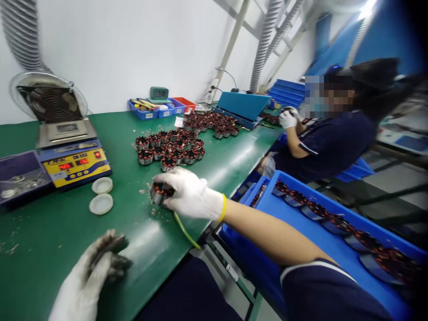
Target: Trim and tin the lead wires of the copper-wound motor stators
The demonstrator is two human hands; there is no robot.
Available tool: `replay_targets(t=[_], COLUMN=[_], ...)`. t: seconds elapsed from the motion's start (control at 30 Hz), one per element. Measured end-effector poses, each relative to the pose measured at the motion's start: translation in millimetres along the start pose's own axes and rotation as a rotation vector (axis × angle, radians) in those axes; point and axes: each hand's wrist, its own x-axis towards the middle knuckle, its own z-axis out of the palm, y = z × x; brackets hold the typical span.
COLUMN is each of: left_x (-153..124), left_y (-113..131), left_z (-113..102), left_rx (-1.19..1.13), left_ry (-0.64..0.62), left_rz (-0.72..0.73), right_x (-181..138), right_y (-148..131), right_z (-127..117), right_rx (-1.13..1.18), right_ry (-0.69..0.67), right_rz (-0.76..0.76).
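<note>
**Holding one wound core [158, 195] in the right hand [189, 189], amid many others**

Gripped from the right side between thumb and fingers, with copper windings partly covered; impossible to tell whether lifted or touching the green bench [67, 227]. Well apart from the left hand [88, 276], half-curled and too blurred to judge as empty or full. Surrounded by wire scraps [157, 213], near a green tube [184, 232]. Farther out, grouped into a near cluster of cores [170, 149] and a denser heap [210, 120] beyond. Also set out as a row of cores [313, 210] inside the blue tray [281, 211] at right. Apparently mid-batch, with no telling finished cores from waiting ones.
</note>
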Motion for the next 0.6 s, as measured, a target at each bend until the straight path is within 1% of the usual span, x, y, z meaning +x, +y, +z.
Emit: replay_targets(t=[0.03,0.07,0.1,0.13,0.17,0.2,0.23,0.27,0.3,0.33,0.37,0.4,0.47,0.5,0.53,0.6], left_x=[-4.3,-8.0,-10.8,-12.8,-14.2,-15.1,-15.6,-15.9,-16.0,-16.0,-15.9,-15.6,-14.6,-13.9,-13.1,-11.5], left_y=[4.4,9.7,15.5,21.7,27.6,33.1,37.8,41.5,44.0,45.1,44.9,43.2,36.2,31.4,26.5,18.0], left_z=[4.5,8.8,12.5,15.4,17.3,18.1,18.1,17.6,16.6,15.6,14.4,13.2,10.5,9.0,7.5,4.8], left_rx=[-0.173,-0.345,-0.466,-0.532,-0.584,-0.618,-0.635,-0.651,-0.658,-0.658,-0.658,-0.656,-0.637,-0.623,-0.602,-0.528], left_ry=[-0.097,-0.14,-0.178,-0.161,-0.069,0.035,0.117,0.172,0.195,0.186,0.17,0.169,0.163,0.157,0.154,0.163], left_rz=[-0.101,-0.209,-0.295,-0.315,-0.326,-0.325,-0.312,-0.311,-0.316,-0.325,-0.34,-0.364,-0.385,-0.372,-0.355,-0.281], right_x=[0.0,0.7,1.7,2.9,4.3,6.0,7.9,10.3,13.1,16.1,19.2,22.4,28.2,30.8,33.0,36.3], right_y=[-18.3,-36.3,-52.6,-66.3,-76.2,-82.1,-83.9,-82.3,-78.3,-73.2,-68.2,-64.4,-62.1,-63.7,-66.6,-73.5], right_z=[3.7,7.9,12.0,15.4,17.9,19.6,20.7,22.0,23.7,26.4,30.1,34.6,44.5,48.6,51.7,53.7], right_rx=[0.099,0.176,0.232,0.276,0.331,0.414,0.532,0.676,0.823,0.957,1.075,1.18,1.362,1.436,1.496,1.548], right_ry=[0.014,0.023,0.029,0.014,-0.005,-0.021,-0.029,-0.019,-0.003,-0.002,-0.033,-0.104,-0.287,-0.351,-0.372,-0.353], right_rz=[-0.148,-0.298,-0.432,-0.55,-0.62,-0.629,-0.579,-0.475,-0.335,-0.192,-0.074,0.002,0.084,0.098,0.103,0.092])
